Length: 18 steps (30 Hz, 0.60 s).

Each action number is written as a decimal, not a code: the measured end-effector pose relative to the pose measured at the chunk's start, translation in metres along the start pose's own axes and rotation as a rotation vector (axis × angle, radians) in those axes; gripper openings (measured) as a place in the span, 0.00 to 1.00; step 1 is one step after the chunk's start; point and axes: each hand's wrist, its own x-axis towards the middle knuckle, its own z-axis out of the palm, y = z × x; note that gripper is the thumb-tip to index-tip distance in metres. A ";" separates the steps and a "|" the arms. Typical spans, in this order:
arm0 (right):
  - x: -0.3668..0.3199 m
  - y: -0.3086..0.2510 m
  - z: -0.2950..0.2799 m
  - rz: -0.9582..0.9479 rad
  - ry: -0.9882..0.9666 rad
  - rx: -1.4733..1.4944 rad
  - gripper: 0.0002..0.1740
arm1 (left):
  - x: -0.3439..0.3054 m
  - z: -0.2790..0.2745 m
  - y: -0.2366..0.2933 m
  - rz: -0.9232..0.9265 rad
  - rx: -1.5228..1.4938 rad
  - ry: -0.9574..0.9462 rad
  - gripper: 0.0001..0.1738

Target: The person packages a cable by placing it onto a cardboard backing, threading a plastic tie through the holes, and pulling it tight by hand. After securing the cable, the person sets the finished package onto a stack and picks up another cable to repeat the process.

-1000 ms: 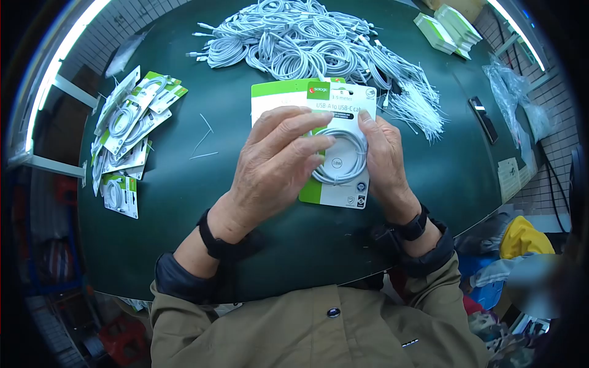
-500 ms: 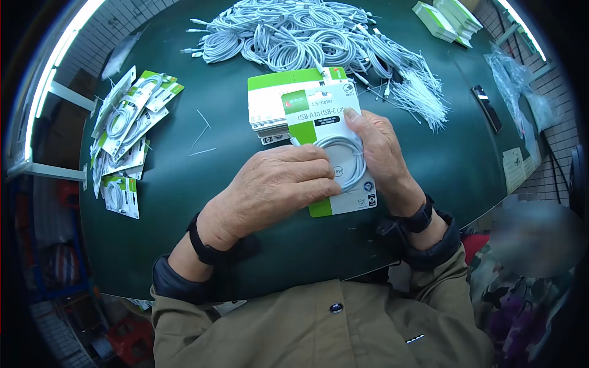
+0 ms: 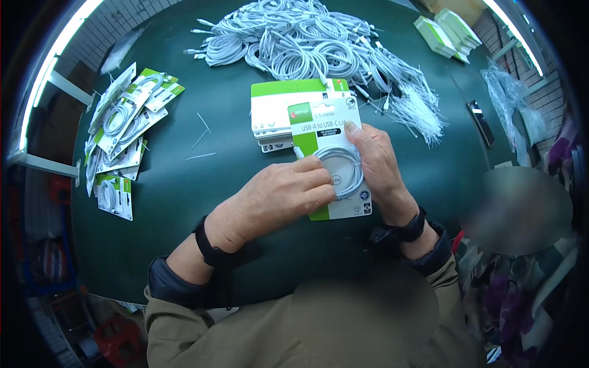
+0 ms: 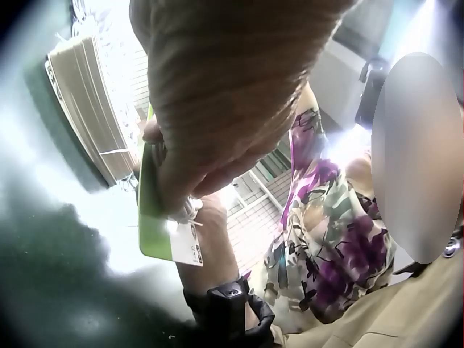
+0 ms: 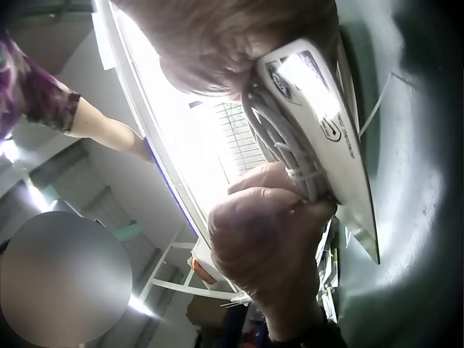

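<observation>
My right hand [image 3: 381,164] holds a white and green printed card [image 3: 331,127] by its right edge, thumb on the front. The card reads USB-A to USB-C. A coiled white USB cable [image 3: 354,168] lies against its face, bound with a tie. My left hand [image 3: 279,191] pinches the lower left of the coil, fingers bent over it. In the right wrist view the left fingers press at the coil [image 5: 279,138] beside the card [image 5: 326,116]. The left wrist view shows the card's green edge [image 4: 152,217] beneath the left hand.
Behind the card stands a stack of similar cards [image 3: 279,107]. A heap of coiled cables [image 3: 294,46] and a bundle of white ties [image 3: 417,110] lie beyond. Carded cables [image 3: 123,122] pile up at left. At right are a phone [image 3: 480,122] and a person in floral clothing [image 3: 491,288].
My left hand has come down from above the card, fingers raised, to pinch the coil. The card has shifted lower, uncovering more of the stack. A person has appeared at the right.
</observation>
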 end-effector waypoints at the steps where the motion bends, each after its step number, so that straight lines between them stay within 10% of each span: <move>1: 0.001 -0.002 0.000 -0.022 0.016 -0.011 0.23 | 0.001 0.000 0.000 0.002 0.002 0.042 0.12; 7: -0.001 -0.010 0.009 -0.195 0.163 -0.010 0.23 | 0.003 0.000 0.007 -0.260 -0.039 0.498 0.10; 12: -0.004 -0.006 0.010 -0.289 0.190 -0.016 0.22 | 0.004 0.018 0.012 -0.794 -0.567 0.668 0.37; 18: -0.004 0.000 0.014 -0.383 0.198 -0.126 0.17 | 0.014 0.029 0.002 -0.791 -1.153 0.572 0.20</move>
